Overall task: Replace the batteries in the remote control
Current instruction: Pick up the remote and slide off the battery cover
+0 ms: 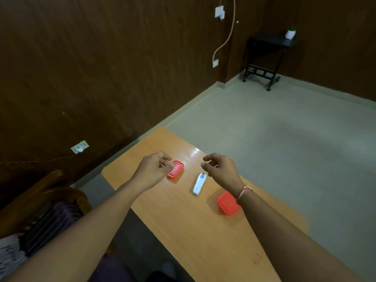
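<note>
hovering over the tabletop [183, 231], left hand [153, 169] and right hand [220, 169] hang loosely curled, each grip empty; white remote control [199, 183] lies between them, just below the right grip, red box [175, 169] beside the left

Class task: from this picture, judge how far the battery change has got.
Done: nothing visible. The remote lies on the table between two closed red boxes. In hand: nothing; left hand and right hand hover loosely curled. Left: every step.

Bare forearms, no sleeves; a red-and-white thread band [244, 192] circles the right wrist.
</note>
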